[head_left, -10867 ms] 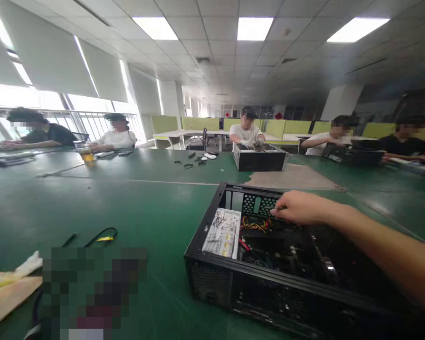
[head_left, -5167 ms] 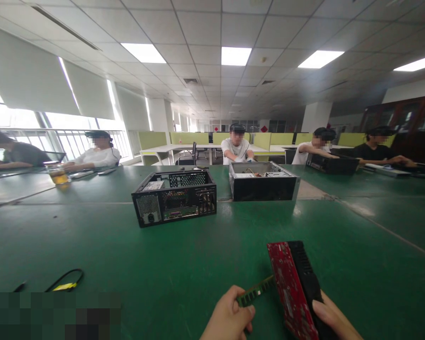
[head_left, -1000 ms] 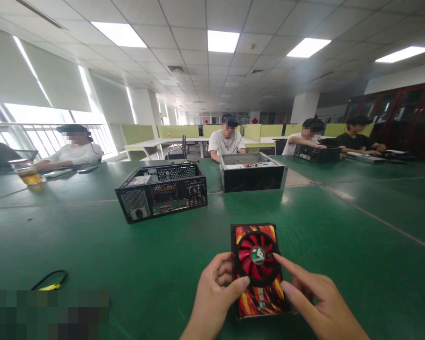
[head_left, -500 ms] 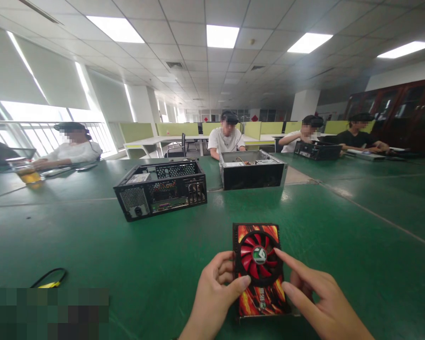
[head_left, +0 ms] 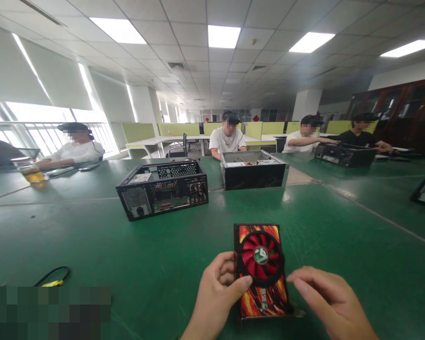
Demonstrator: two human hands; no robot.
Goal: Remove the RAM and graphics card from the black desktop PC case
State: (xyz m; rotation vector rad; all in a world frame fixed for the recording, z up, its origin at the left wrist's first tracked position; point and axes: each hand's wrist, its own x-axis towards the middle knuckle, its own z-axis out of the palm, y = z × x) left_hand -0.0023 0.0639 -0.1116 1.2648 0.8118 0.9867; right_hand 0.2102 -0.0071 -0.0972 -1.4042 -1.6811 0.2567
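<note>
A graphics card [head_left: 264,302] with a red fan [head_left: 261,255] and flame-patterned cover is held face up above the green table. My left hand [head_left: 216,288] grips its left side, thumb on the front near the fan's lower rim and fingers curled round the edge. Just right of the card is my right hand [head_left: 327,297]. Its fingertips and thumb are drawn together near the card's right edge, with nothing visible between them; whether they touch the edge I cannot tell. A metal bracket [head_left: 297,313] sticks out at the card's lower right.
Beyond the card, an open black computer case [head_left: 163,193] and another open case [head_left: 254,175] stand on the green table [head_left: 156,255]. At left lie a black-and-yellow cable [head_left: 53,283] and a cup of amber liquid [head_left: 33,174]. Several people sit around; one reaches over a dark case [head_left: 345,155].
My right index finger has left the fan and the hand has drawn right, fingers closing toward the thumb. A co-worker's case at right has moved rightward. My left hand keeps its hold.
</note>
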